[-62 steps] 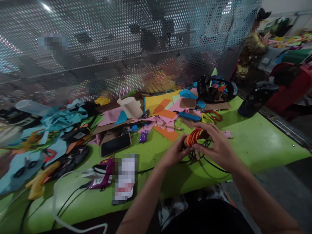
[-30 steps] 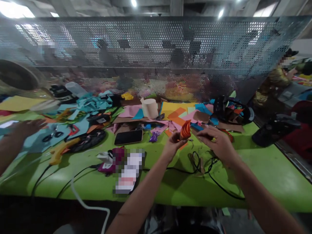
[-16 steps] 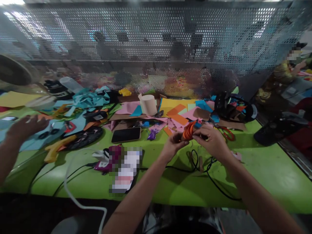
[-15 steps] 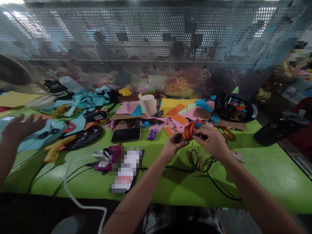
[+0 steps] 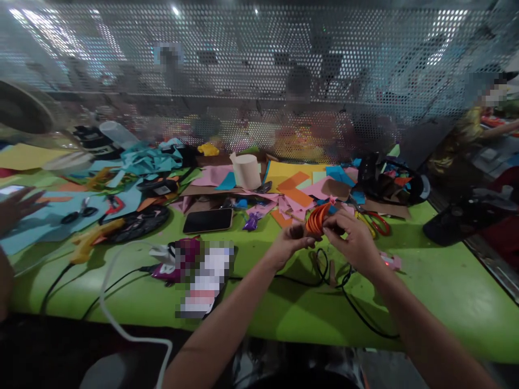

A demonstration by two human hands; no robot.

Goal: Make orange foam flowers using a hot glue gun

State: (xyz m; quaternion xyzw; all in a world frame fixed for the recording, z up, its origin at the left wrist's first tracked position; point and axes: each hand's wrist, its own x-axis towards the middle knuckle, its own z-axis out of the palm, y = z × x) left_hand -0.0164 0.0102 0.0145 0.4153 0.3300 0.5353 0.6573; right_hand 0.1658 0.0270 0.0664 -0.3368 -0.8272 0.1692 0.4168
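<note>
Between my two hands is an orange ridged paper piece [image 5: 317, 218], its layers lying in curved bands, with a bit of pink at its upper right end. My left hand [image 5: 290, 246] is closed around its lower left side, fingers curled and thumb pointing right. My right hand [image 5: 352, 235] pinches its right side with thumb and fingertips. Black cable [image 5: 322, 270] lies looped on the green table below them. Red-handled scissors [image 5: 379, 223] rest just beyond my right hand.
Another person's hand [image 5: 18, 208] reaches in at the far left, near a yellow glue gun [image 5: 87, 246]. Two phones, one a dark phone [image 5: 208, 220], lie left of centre. Behind are a paper roll [image 5: 246, 172], coloured scraps and a perforated metal screen [image 5: 259, 65]. A black bottle [image 5: 450, 219] lies right.
The orange piece has turned slightly in my hands and more of its bands show. The other person's hand has shifted left. The whole view has moved a little.
</note>
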